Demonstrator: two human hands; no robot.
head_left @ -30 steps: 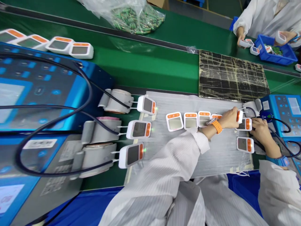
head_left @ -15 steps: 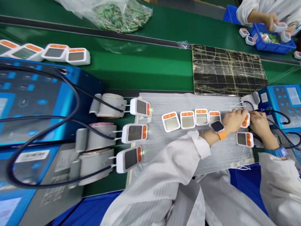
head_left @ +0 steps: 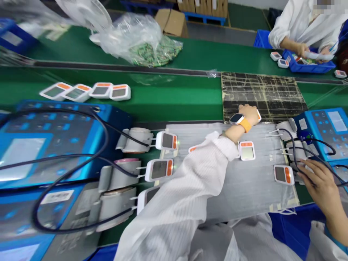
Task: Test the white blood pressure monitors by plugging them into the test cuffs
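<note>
My left hand [head_left: 248, 114], with an orange-strapped watch, is closed on a white-and-orange device, whose edge shows at its right over the black taped board [head_left: 261, 90]. My right hand [head_left: 319, 177] has its fingers spread beside the lower right grey fixture [head_left: 297, 153]. Just left of those fingers lies a white device with orange buttons [head_left: 283, 174]. Another device [head_left: 247, 150] rests on the grey mat [head_left: 252, 192], below my left hand. My left sleeve hides most of a further device [head_left: 192, 149].
Left fixtures [head_left: 137, 140] hold pins against devices [head_left: 166, 140]. Blue cabled testers stand at left [head_left: 62, 127] and right [head_left: 324, 127]. Beyond, four devices' row includes one [head_left: 120, 92]; a bag of green parts [head_left: 154, 52] and a person's hands [head_left: 303, 50] over a blue bin [head_left: 307, 65] also show.
My left hand has moved up and left from the right fixtures to the black board, with a device. My right hand has shifted down and its fingers have spread. The view has tilted up.
</note>
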